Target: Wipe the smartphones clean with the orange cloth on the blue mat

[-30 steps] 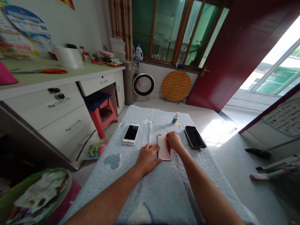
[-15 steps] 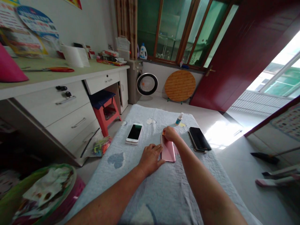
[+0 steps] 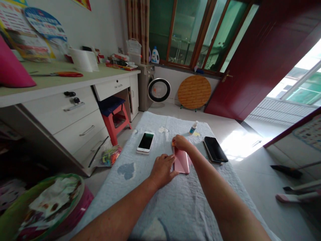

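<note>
A pink phone (image 3: pixel 181 164) lies back up on the cloth-covered table (image 3: pixel 147 194). My left hand (image 3: pixel 163 170) steadies it at its left edge, fingers on that side and the thumb at the near left corner. At the far end of the phone, my right hand (image 3: pixel 181 143) is closed in a pinch, pressed against the back. A bit of something small and orange (image 3: pixel 173 143) shows at its fingertips; most of it is hidden. A small spray bottle (image 3: pixel 193 128) with a white top stands beyond my right hand.
To the left lies a white phone (image 3: pixel 145 142); to the right, a stack of dark phones (image 3: pixel 216 149). A waste bin (image 3: pixel 84 190) stands by the table's near left, with a red stool (image 3: pixel 113 129) farther back. A desk (image 3: pixel 110 78) runs along the left wall.
My right hand has shifted slightly left across the far end of the pink phone. My left hand stays at the phone's edge. The whole view has moved slightly.
</note>
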Demonstrator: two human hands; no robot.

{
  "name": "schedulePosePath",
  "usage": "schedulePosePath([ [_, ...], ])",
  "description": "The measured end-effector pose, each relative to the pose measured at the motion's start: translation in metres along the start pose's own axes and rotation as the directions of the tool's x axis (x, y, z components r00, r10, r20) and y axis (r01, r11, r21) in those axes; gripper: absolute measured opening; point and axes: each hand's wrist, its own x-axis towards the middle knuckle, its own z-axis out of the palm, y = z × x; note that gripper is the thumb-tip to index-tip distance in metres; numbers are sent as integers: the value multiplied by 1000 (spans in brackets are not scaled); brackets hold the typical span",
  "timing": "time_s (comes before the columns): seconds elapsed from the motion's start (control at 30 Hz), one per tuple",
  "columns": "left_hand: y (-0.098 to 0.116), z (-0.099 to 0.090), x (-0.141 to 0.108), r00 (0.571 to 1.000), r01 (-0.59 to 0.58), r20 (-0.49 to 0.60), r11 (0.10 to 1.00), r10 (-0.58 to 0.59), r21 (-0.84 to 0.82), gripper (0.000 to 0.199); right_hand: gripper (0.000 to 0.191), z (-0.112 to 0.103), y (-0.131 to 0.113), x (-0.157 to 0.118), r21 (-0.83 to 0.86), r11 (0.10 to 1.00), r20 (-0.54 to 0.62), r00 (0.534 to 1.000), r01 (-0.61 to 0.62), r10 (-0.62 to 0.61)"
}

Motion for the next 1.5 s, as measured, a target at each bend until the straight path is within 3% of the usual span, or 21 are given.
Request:
schedulePosePath([
  [0.37, -1, 1, 1, 1000, -12, -6, 1000, 12, -20, 55, 32, 1, 34, -14, -22, 997, 60, 995, -73, 74],
  [0.83, -3, -1, 0, 1000, -2, 5, 999, 2, -44, 55, 27, 10, 7, 0, 16, 999, -38, 998, 40, -39],
  [1.23, 1, -3, -1, 999, 26, -24, 999, -26, -27, 52, 23, 13, -11, -34, 16, 982, -101, 977, 189, -187],
  [1.5, 4, -3, -2, 998, 11, -69, 1000, -11, -7, 41, 22, 16, -18, -57, -28, 938, -50, 937, 344, -345],
])
